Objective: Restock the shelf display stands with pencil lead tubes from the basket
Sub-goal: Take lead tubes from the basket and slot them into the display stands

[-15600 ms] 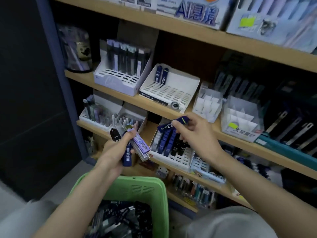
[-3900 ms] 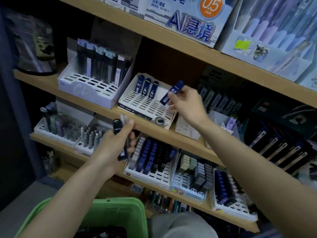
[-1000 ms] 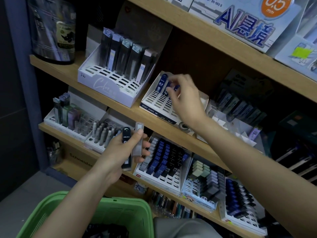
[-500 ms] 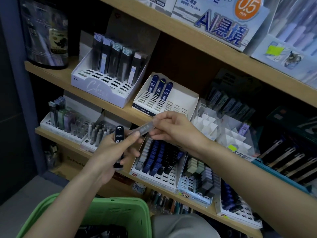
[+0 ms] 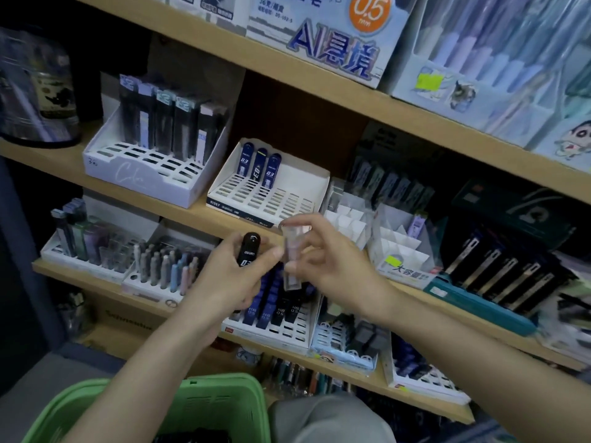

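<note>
Clear lead tube (image 5: 291,266) stands upright, pinched in the right hand (image 5: 332,266) — the left hand (image 5: 224,282) grips a black tube (image 5: 250,251) just beside it; the white slotted stand (image 5: 303,180) lies directly above both.

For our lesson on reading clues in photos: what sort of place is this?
Most likely a stationery shop: wooden shelves carry slotted white display stands holding pencil lead tubes, with a box marked 0.5 mm above.
</note>
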`<state>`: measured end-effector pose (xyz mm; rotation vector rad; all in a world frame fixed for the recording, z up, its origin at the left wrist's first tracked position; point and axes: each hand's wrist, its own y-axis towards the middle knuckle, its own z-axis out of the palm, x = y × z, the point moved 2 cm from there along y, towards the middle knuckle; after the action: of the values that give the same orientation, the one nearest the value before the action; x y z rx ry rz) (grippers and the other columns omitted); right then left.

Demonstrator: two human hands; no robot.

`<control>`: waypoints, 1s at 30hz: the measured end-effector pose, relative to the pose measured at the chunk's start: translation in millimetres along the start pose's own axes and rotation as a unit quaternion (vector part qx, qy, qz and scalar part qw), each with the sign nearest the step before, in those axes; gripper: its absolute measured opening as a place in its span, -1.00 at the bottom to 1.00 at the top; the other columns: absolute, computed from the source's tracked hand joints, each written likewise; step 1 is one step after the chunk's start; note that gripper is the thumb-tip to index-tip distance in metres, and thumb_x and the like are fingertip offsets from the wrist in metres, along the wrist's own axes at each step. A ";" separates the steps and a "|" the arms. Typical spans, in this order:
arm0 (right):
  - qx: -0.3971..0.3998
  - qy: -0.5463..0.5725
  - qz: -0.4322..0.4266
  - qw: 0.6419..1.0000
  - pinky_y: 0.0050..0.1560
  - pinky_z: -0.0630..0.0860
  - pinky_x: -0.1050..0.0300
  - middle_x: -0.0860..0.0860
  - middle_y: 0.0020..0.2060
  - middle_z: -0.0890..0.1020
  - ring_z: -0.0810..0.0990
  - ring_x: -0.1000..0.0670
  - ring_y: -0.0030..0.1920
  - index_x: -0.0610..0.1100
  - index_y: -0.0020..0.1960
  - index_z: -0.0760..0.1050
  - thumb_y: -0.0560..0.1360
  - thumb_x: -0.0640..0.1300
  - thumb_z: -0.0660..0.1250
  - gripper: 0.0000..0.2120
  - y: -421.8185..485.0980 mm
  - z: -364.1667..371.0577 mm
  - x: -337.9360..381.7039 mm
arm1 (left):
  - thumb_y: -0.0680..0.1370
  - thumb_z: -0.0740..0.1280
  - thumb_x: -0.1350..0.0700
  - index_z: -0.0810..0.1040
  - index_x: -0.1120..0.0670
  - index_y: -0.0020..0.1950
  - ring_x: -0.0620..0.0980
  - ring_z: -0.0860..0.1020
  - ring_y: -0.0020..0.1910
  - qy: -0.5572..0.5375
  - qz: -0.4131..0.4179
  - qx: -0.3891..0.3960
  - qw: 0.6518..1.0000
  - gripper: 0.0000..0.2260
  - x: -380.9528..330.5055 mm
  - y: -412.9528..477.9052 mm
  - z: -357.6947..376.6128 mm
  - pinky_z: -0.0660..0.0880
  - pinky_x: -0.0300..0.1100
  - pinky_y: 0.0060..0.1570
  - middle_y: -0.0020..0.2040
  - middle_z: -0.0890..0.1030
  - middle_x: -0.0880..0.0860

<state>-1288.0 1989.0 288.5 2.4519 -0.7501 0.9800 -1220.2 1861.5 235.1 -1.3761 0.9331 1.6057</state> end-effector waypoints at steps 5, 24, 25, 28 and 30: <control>-0.199 0.027 -0.017 0.979 -0.06 0.59 0.12 0.05 -0.12 0.60 0.62 0.18 -0.13 0.10 0.02 0.33 0.57 -0.16 0.25 -0.82 18.0 -49.8 -15.9 | 0.59 0.25 0.09 0.33 0.16 -0.11 -0.12 0.25 -0.59 -0.068 -0.094 0.001 0.993 -0.81 -3.1 1.5 10.6 0.18 -0.30 -0.60 -0.42 0.31 0.00; -0.230 -0.099 0.008 0.968 -0.10 0.55 0.23 -0.05 -0.14 0.62 0.60 0.08 -0.16 -0.12 -0.07 0.50 0.50 -0.21 0.37 -0.95 65.7 -83.9 -60.7 | 0.61 0.21 0.06 0.41 0.21 0.04 -0.06 0.39 -0.51 -0.084 -0.114 0.033 0.989 -0.80 -7.5 -0.3 33.6 0.40 -0.29 -0.53 -0.42 0.46 0.04; -0.228 -0.114 0.005 0.967 -0.14 0.52 0.30 -0.01 -0.14 0.60 0.57 0.14 -0.20 -0.13 -0.09 0.54 0.50 -0.21 0.37 -0.98 66.3 -82.9 -62.3 | 0.61 0.21 0.05 0.42 0.22 0.04 -0.06 0.40 -0.50 -0.081 -0.114 0.032 0.990 -0.78 -6.7 0.0 34.0 0.42 -0.29 -0.51 -0.42 0.47 0.04; -0.237 -0.171 0.000 0.956 -0.09 0.52 0.31 0.00 -0.09 0.56 0.52 0.15 -0.23 -0.10 -0.09 0.60 0.48 -0.18 0.40 -0.98 69.7 -81.6 -69.1 | 0.60 0.21 0.01 0.44 0.23 0.03 -0.07 0.40 -0.49 -0.065 -0.110 0.029 0.991 -0.73 -4.3 -0.2 34.4 0.42 -0.28 -0.50 -0.43 0.47 0.01; -0.245 -0.193 0.003 0.950 -0.04 0.54 0.20 -0.01 -0.08 0.57 0.51 0.14 -0.22 -0.10 -0.06 0.60 0.48 -0.17 0.40 -0.95 70.1 -82.6 -70.3 | 0.59 0.21 -0.04 0.46 0.22 0.01 -0.09 0.37 -0.53 -0.046 -0.112 0.032 0.992 -0.70 -2.6 -0.9 35.0 0.37 -0.29 -0.54 -0.48 0.45 -0.01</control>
<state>-1415.5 2001.7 305.0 2.2047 -0.9865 0.2565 -1233.0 1893.4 242.3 -1.3030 0.7414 1.4436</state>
